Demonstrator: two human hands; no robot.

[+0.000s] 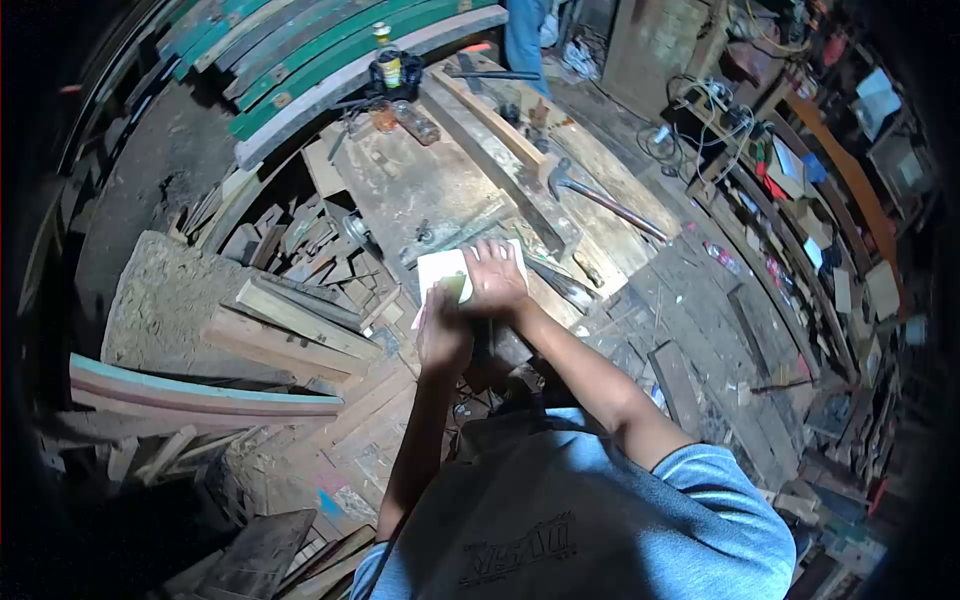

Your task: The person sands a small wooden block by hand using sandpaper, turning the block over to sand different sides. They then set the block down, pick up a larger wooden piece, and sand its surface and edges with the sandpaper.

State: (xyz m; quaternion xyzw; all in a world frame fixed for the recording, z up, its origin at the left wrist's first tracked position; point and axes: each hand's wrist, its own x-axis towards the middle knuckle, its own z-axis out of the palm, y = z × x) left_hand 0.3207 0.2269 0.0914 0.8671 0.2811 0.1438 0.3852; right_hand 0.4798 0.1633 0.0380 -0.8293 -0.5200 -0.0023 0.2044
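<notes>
A bright white sheet of paper (436, 266) lies at the near end of the workbench, in front of my body. My right hand (497, 280) rests flat across its right part, fingers stretched and slightly apart. At the near left edge of the sheet, my left hand (443, 328) is closed on it, fingertips over the paper. A small yellow-green patch (456, 288) shows beside those fingertips; what it is cannot be made out. A thin pink edge (416, 320) peeks out left of my left hand.
A claw hammer (610, 203) lies on the wooden workbench (375, 195), right of a long timber beam (480, 150). A bottle (385, 62) stands at the back. Wood offcuts (300, 250) fill the left side; planks (680, 385) and debris cover the right floor.
</notes>
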